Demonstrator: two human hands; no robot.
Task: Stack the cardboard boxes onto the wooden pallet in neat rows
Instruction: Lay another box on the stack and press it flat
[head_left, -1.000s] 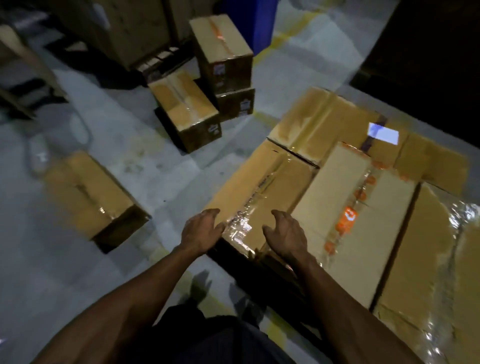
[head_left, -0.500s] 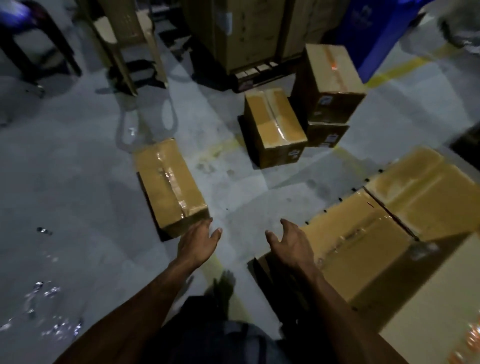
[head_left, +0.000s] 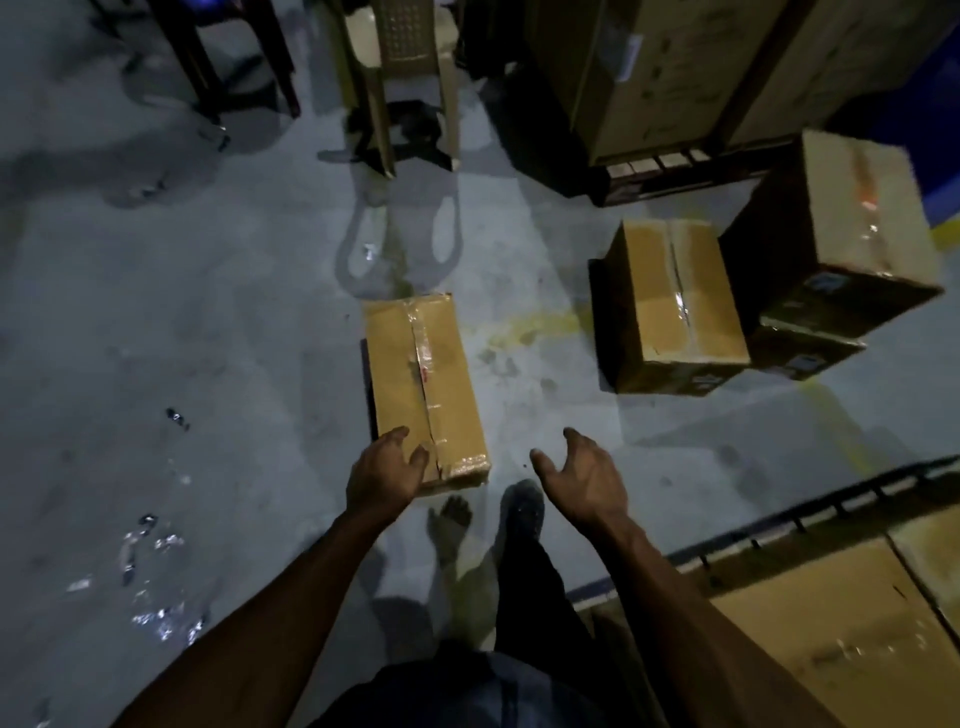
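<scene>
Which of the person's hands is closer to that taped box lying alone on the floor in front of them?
The left. The left hand is over the near end of the taped box, fingers spread. The right hand hovers open over bare floor, off to the box's right, clear of it.

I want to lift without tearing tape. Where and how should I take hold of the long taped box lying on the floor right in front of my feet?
Probably by its two long sides, low down, one hand each. The long box lies flat, lengthwise away from you, tape along its top seam. The left hand is at its near left corner; the right hand hangs open to its right. Avoid the crumpled near end.
</scene>
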